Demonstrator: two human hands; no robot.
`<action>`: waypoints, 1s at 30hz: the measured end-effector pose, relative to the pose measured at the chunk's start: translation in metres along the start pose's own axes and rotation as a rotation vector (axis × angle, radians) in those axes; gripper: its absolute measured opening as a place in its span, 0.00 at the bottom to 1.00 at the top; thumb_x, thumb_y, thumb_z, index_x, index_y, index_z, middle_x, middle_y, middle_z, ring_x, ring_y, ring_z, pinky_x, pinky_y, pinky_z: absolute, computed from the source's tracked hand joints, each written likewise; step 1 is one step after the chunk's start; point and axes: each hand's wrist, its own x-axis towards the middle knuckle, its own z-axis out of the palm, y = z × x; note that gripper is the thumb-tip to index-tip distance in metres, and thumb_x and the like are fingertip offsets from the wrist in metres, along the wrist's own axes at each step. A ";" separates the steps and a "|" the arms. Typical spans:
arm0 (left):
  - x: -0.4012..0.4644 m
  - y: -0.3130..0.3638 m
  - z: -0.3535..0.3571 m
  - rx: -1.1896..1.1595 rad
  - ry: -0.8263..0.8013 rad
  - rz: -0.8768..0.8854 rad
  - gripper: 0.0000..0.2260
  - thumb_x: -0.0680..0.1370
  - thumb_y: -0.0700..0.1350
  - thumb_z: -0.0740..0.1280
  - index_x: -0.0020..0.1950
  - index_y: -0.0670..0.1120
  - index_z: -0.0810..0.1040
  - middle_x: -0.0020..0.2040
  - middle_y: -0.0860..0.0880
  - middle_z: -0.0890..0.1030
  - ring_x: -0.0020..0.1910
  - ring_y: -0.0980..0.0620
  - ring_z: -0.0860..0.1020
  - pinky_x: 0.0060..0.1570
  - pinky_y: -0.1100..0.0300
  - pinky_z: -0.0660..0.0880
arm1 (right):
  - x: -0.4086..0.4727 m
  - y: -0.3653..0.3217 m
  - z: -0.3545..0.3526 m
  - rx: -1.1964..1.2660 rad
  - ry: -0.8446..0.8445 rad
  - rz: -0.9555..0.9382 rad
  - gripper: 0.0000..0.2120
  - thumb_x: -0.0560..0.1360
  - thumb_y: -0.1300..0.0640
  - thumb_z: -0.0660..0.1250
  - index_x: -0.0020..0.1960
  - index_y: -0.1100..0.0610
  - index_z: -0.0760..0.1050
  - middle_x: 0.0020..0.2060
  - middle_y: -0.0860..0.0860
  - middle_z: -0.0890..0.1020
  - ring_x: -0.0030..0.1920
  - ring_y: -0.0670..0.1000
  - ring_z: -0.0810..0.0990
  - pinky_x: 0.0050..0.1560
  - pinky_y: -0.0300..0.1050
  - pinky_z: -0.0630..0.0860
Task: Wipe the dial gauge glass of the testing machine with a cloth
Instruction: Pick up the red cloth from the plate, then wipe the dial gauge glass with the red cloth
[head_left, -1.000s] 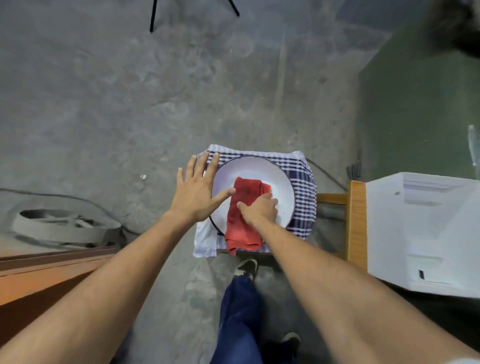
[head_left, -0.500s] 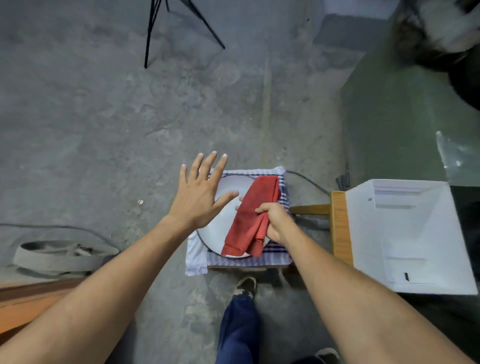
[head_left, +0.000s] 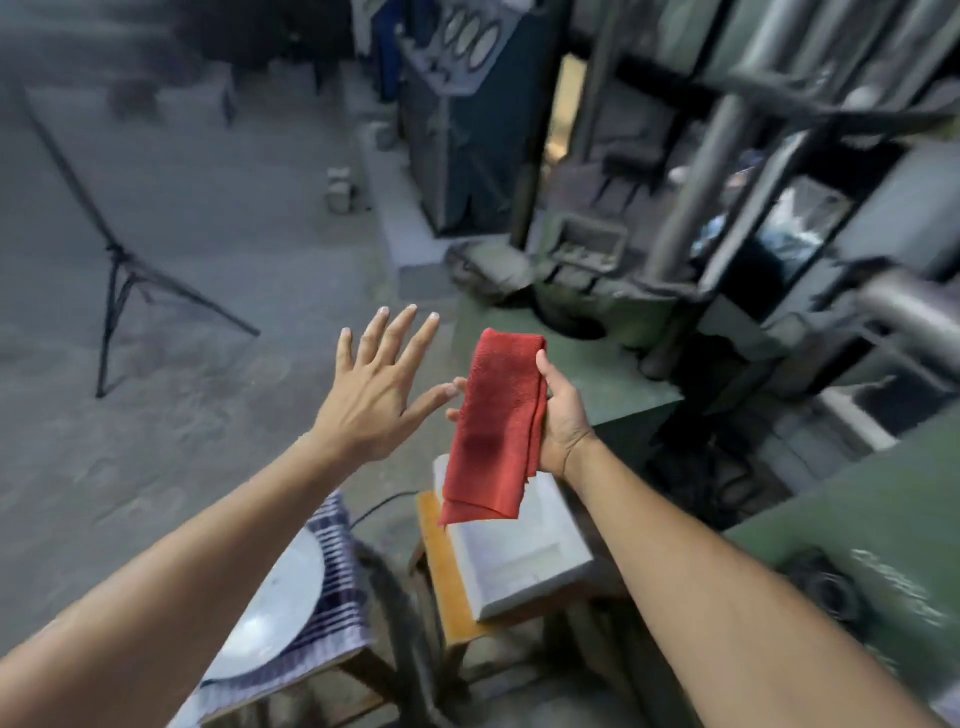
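My right hand (head_left: 558, 415) grips a folded red cloth (head_left: 498, 426), held up in the air so it hangs down. My left hand (head_left: 376, 387) is open beside it, fingers spread, thumb tip close to the cloth's left edge. The green testing machine (head_left: 737, 322) with steel columns fills the right side, blurred. Round dials (head_left: 475, 34) show on a dark cabinet at the top centre, far from both hands. I cannot tell which gauge belongs to the task.
A white round dial face (head_left: 280, 597) lies on a checked cloth (head_left: 337, 571) on a stool at lower left. A white box (head_left: 519, 551) sits on a wooden stool (head_left: 441, 571). A black tripod (head_left: 117, 270) stands at left on the concrete floor.
My right hand lifted the red cloth off the white dial face and raised it. My view swung up from the floor toward the machine. My left hand rose off the dial's rim.
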 end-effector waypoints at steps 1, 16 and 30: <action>0.014 0.027 -0.006 0.001 0.017 0.045 0.44 0.76 0.78 0.41 0.88 0.58 0.48 0.89 0.51 0.51 0.88 0.44 0.46 0.84 0.32 0.45 | -0.020 -0.025 -0.007 0.005 -0.008 -0.024 0.42 0.80 0.29 0.60 0.79 0.62 0.72 0.72 0.67 0.78 0.72 0.77 0.74 0.71 0.70 0.76; 0.158 0.519 0.022 -0.185 0.011 0.884 0.44 0.75 0.76 0.45 0.88 0.58 0.47 0.89 0.50 0.47 0.88 0.46 0.42 0.84 0.36 0.41 | -0.433 -0.287 -0.128 0.079 0.786 -0.831 0.31 0.72 0.41 0.72 0.68 0.59 0.82 0.63 0.62 0.84 0.59 0.62 0.84 0.78 0.63 0.72; 0.150 0.830 0.119 -0.222 0.234 1.255 0.40 0.81 0.72 0.44 0.88 0.53 0.45 0.89 0.46 0.44 0.88 0.46 0.41 0.85 0.36 0.40 | -0.688 -0.363 -0.231 -0.706 2.111 -1.539 0.27 0.84 0.44 0.62 0.78 0.56 0.72 0.69 0.53 0.80 0.74 0.58 0.77 0.69 0.45 0.72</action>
